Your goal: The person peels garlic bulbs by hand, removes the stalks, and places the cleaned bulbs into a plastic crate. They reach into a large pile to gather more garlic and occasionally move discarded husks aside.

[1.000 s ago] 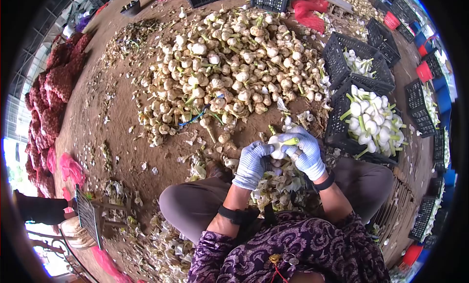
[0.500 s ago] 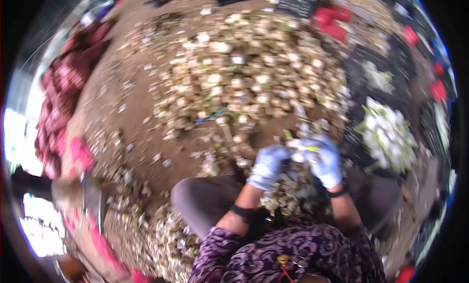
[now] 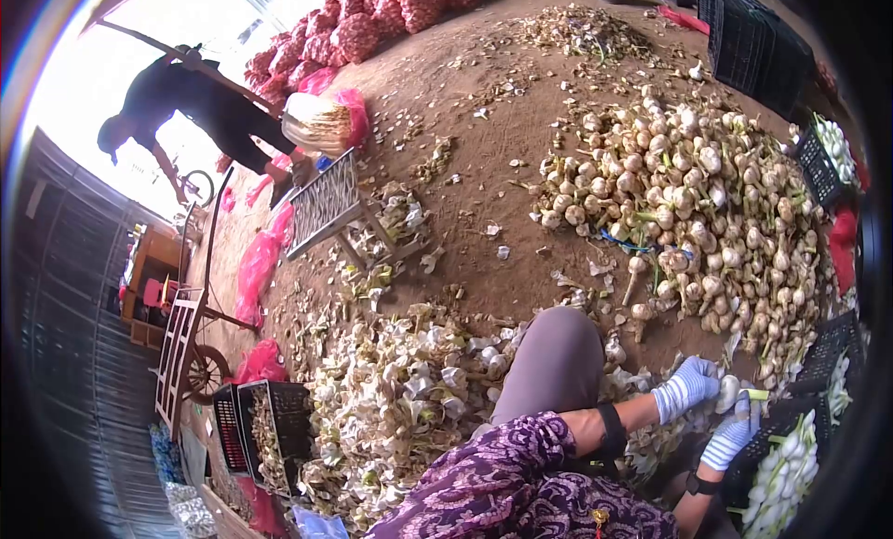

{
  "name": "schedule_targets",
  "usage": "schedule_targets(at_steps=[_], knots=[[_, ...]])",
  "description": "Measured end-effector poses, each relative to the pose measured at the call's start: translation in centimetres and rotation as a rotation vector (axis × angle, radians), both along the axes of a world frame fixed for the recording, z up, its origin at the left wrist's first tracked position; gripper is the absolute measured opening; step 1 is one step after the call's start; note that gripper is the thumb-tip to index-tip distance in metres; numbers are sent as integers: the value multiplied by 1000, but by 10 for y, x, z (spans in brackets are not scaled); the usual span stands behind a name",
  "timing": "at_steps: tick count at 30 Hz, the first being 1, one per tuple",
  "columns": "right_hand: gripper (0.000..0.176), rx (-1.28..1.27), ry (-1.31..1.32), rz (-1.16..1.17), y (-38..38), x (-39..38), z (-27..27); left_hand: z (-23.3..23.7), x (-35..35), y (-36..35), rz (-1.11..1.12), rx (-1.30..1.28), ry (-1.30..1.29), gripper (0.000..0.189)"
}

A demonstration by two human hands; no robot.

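The gloved left hand [image 3: 686, 388] and right hand [image 3: 732, 435] are both clasping a white garlic bulb [image 3: 728, 393] at the near right, between the garlic pile [image 3: 688, 195] and a black crate [image 3: 791, 413].

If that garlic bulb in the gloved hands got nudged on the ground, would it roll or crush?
Probably firm: the garlic bulb looks undented between left hand and right hand. Being round, it would likely roll, though its green stem may stop it. Its papery skin probably flakes, judging by the peelings heaped nearby.
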State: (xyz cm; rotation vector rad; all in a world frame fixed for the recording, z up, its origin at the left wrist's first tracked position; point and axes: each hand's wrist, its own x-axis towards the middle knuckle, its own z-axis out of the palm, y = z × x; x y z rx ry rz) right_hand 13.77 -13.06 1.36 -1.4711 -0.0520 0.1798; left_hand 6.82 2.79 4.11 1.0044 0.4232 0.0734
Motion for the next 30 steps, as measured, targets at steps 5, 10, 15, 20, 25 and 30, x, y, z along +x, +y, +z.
schedule_targets(at_steps=[5,10,15,20,25,30], knots=[[33,402,334,274,27,-15,13,33,-26,8,-313,24,-238,7],[27,485,316,61,21,0,-21,26,-25,13,-685,866,-140,16],[31,592,538,-105,25,-7,34,14,-19,15,-306,1141,-72,22],[21,478,418,-68,25,-18,28,29,-18,7,-318,729,-52,20],[15,415,461,-77,18,-19,11,1,-11,11,-165,901,-149,12],[25,866,808,37,4,-12,14,-3,1,43,-151,1160,298,9]])
